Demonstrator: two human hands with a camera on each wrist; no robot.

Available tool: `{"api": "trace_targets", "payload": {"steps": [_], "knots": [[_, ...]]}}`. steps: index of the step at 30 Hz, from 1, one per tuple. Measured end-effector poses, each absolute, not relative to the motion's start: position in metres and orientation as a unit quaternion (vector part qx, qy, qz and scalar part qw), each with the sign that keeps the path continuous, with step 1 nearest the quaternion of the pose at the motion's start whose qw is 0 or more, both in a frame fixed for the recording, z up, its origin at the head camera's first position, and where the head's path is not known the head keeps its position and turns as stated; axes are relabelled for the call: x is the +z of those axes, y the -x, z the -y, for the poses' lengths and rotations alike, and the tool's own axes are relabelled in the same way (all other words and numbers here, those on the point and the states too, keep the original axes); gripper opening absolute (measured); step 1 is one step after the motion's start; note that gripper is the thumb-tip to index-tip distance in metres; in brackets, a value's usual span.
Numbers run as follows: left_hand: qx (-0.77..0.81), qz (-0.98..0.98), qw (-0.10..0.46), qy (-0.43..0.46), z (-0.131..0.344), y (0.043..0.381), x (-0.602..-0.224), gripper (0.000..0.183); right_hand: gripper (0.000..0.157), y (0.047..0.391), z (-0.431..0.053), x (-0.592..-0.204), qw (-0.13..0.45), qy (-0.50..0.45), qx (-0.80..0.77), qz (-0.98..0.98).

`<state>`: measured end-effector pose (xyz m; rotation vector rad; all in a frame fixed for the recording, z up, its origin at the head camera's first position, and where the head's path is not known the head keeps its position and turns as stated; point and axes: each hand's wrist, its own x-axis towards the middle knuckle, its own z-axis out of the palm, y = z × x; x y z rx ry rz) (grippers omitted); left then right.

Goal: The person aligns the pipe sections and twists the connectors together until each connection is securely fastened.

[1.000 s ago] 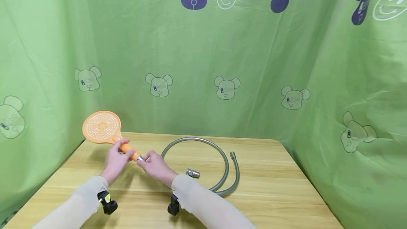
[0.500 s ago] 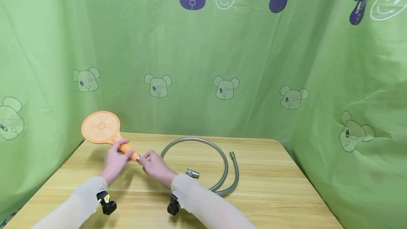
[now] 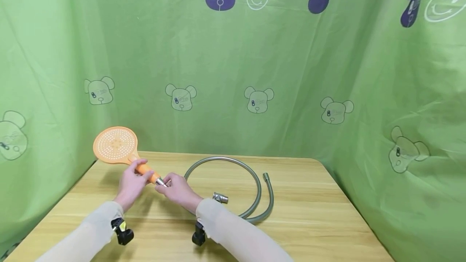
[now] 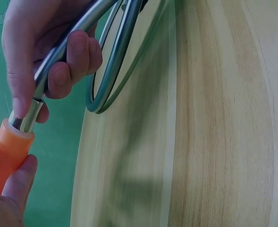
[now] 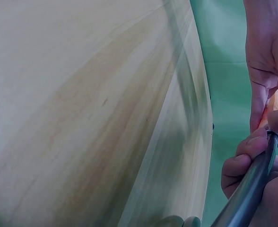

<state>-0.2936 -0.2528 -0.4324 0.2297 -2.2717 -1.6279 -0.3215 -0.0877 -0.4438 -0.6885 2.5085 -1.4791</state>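
Observation:
An orange handheld shower head (image 3: 115,144) is held tilted above the table's far left, its round perforated face in view. My left hand (image 3: 132,185) grips its handle (image 4: 9,151) with fingers and thumb. At the handle's lower end, my right hand (image 3: 179,189) pinches the silver end nut (image 4: 31,115) of a grey shower hose (image 4: 58,49). The nut sits right at the handle's opening, with the right thumb along it. In the left wrist view, the right fingers curl round the hose just behind the nut. The hand hides part of the hose in the head view.
The hose's loop (image 3: 218,158) lies on the wooden table (image 3: 309,221), its other metal end (image 3: 266,178) pointing to the back. Inside the loop lies a small silver fitting (image 3: 220,198). A green patterned curtain (image 3: 225,51) surrounds the table at the back and sides.
My right fingers have shifted about the nut: half a second ago they were bunched near the handle's end, and now more of the nut shows. The left hand keeps its grip.

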Motion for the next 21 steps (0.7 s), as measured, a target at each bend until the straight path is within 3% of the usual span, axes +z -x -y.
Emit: {"api": "trace_targets", "payload": {"steps": [6,21], "knots": [[-0.568,0.801,0.168,-0.083,0.2535,0.295,-0.4328,0.053,0.014,0.3209,0.088,-0.4433,0.086,0.222,-0.504,-0.83],[-0.576,0.796,0.168,-0.078,0.2554,0.2964,-0.4344,0.053,0.027,0.3227,0.0917,-0.4421,0.083,0.207,-0.499,-0.838]]}}
